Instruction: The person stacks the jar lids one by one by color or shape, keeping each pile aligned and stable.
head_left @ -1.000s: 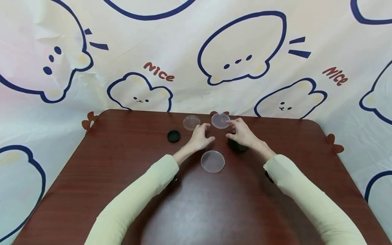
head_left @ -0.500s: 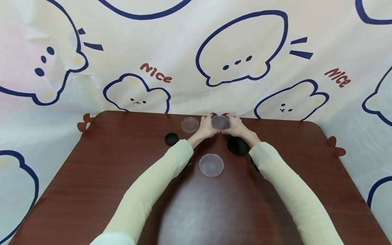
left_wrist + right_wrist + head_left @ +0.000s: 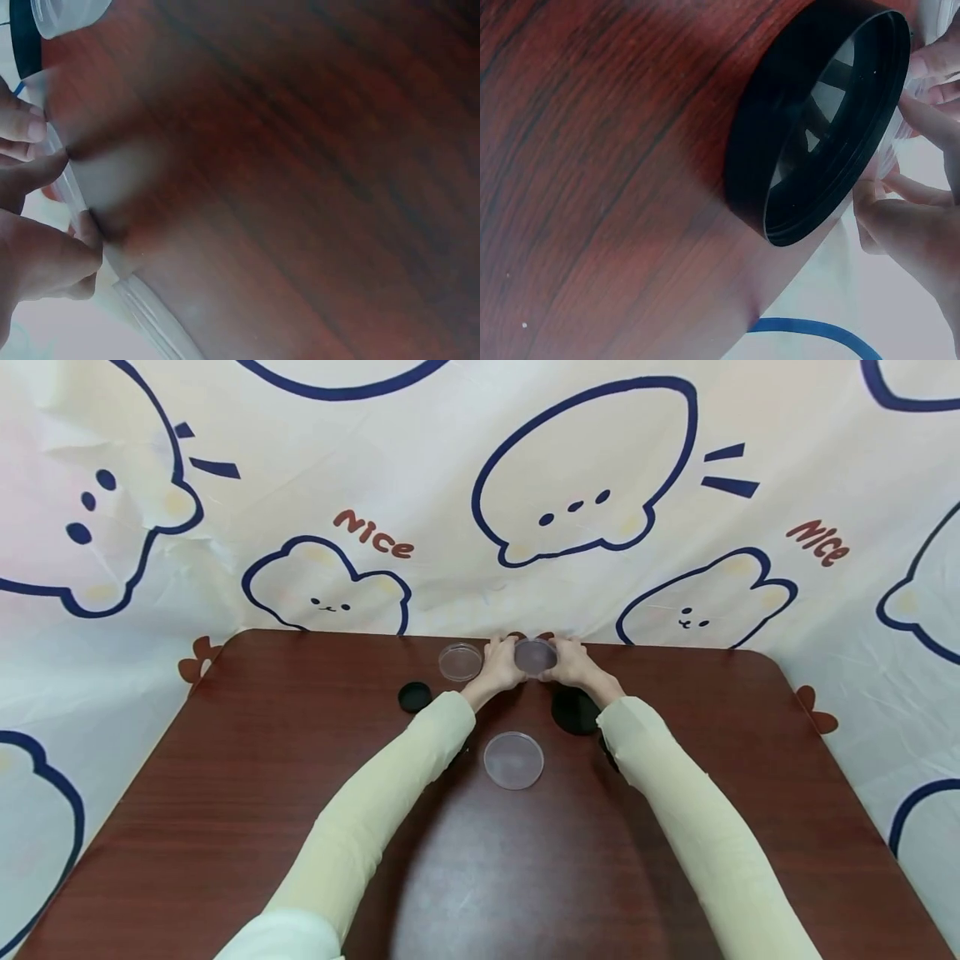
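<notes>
Near the table's back edge, my two hands grip a clear petri dish [image 3: 536, 657] from opposite sides. My left hand [image 3: 502, 665] pinches its left rim, thumb at the near side, as the left wrist view shows with the left hand [image 3: 49, 255] close up. On the other side, my right hand [image 3: 574, 662] holds the right rim between thumb and fingers. A wide black ring-shaped cup [image 3: 575, 712] stands by the right wrist; the right wrist view shows the black cup [image 3: 754, 127] with a glossy inside. Another clear petri dish [image 3: 460, 662] lies just left of my left hand.
A third clear petri dish [image 3: 513, 761] lies in front, between the forearms. To the left sits a small black round cap [image 3: 415, 697]. The brown table [image 3: 247, 793] ends at a patterned cloth backdrop [image 3: 450, 585] just behind the hands.
Both hands, apart and hovering a second ago, have moved back and together and taken hold of the far petri dish. Between half a second ago and now they barely moved.
</notes>
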`<state>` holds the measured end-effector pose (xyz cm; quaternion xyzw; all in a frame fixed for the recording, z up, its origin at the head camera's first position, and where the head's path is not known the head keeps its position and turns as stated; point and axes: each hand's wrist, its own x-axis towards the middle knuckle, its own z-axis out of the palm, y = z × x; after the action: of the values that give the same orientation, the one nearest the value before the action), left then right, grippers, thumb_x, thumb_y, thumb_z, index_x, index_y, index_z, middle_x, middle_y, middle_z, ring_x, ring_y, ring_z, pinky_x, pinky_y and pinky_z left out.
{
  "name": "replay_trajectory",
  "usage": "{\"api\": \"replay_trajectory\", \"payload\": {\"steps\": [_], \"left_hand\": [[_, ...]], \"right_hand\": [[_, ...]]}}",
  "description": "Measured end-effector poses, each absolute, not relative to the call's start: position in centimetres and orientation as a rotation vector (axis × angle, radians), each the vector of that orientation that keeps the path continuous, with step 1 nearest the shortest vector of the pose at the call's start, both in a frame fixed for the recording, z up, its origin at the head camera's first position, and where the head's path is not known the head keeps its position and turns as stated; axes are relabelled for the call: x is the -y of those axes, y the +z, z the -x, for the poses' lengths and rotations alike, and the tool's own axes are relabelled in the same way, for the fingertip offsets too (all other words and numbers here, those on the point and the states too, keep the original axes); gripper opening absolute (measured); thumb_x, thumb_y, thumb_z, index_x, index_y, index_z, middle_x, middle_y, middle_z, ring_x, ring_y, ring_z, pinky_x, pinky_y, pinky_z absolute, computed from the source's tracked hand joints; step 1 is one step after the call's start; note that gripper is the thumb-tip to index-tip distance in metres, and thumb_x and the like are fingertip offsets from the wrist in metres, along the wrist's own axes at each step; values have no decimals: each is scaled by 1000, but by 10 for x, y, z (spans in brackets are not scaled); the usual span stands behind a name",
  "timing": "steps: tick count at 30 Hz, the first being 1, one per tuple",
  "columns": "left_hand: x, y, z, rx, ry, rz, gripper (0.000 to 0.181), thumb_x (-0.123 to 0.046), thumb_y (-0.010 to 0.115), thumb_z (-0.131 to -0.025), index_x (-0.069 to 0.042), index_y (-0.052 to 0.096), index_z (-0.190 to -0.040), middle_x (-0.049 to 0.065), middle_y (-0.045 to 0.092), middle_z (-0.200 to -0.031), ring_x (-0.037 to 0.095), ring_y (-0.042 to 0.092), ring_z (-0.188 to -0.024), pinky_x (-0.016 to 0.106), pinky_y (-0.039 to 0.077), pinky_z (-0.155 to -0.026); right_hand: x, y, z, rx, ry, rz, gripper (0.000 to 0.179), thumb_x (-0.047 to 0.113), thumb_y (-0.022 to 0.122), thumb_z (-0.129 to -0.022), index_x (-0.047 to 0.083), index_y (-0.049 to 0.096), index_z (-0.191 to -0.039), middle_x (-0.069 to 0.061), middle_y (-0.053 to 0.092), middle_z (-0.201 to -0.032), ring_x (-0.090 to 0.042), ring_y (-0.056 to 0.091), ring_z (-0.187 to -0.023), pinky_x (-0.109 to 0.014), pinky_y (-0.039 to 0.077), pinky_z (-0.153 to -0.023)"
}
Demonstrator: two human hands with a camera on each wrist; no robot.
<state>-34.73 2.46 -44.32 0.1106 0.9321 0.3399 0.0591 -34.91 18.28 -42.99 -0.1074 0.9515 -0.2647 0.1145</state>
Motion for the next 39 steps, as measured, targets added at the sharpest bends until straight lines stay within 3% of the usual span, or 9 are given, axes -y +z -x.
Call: {"api": "replay_trajectory", "payload": {"steps": [10,17,25,32,39], "left_hand": [[-21,-442,346,-2780,1017,-342,73,-15,81,-79,-2,45,-141,22,38,-139,37,36,-122,43,36,-100],[-16,-442,345,-2716,1088,-326,81,-17,81,-80,-2,37,-146,22,34,-143,39,33,-126,45,36,-100],[-8,-433,344,-2716,1097,-362,74,-15,80,-81,-1,43,-143,18,41,-141,40,32,-126,49,33,-101],[-6,-426,336,-2722,1102,-422,71,-16,81,-79,0,47,-139,17,45,-139,37,31,-130,45,33,-103],[1,-420,324,-2741,1113,-459,70,-18,83,-77,0,50,-136,17,52,-126,29,39,-120,40,39,-94]], "right_hand": [[-185,-429,345,-2794,-740,378,71,11,74,-84,-10,38,-141,-28,43,-137,-43,32,-125,-51,32,-101],[-187,-427,339,-2806,-775,412,71,10,74,-84,-10,38,-142,-29,42,-138,-43,31,-128,-51,32,-102],[-181,-422,335,-2804,-822,414,73,11,74,-84,-8,35,-143,-29,41,-137,-41,33,-125,-50,35,-100],[-184,-417,329,-2799,-840,431,74,13,75,-83,-10,36,-142,-29,47,-131,-41,34,-123,-51,35,-98],[-181,-410,314,-2775,-940,408,75,14,76,-83,-10,37,-142,-30,43,-133,-39,35,-121,-48,39,-95]]}}
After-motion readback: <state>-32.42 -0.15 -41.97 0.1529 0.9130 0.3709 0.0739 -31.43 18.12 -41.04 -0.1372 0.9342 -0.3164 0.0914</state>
